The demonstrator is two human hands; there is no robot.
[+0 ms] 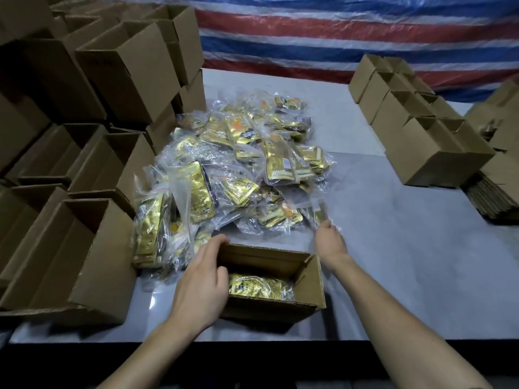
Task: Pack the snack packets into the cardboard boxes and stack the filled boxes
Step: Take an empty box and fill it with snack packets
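Open box (266, 258) sits at the table's (393, 248) near edge, straight in front of you. One gold packet (259, 286) lies flat on its floor. Your left hand (205, 276) grips the box's left wall, fingers curled over the rim into the box. Your right hand (330, 242) is just past the box's far right corner, pinching a clear bag (320, 209) at the pile's (238, 164) near right edge; bag blurred, contents unclear. Pile of bagged packets fills mid-table, just beyond the box. Stacked boxes (84, 234) on your left, against the pile. Box row (415, 141) far right, well apart from it. Flat cardboard (494, 200) beside that row. Striped tarp (337, 37) behind
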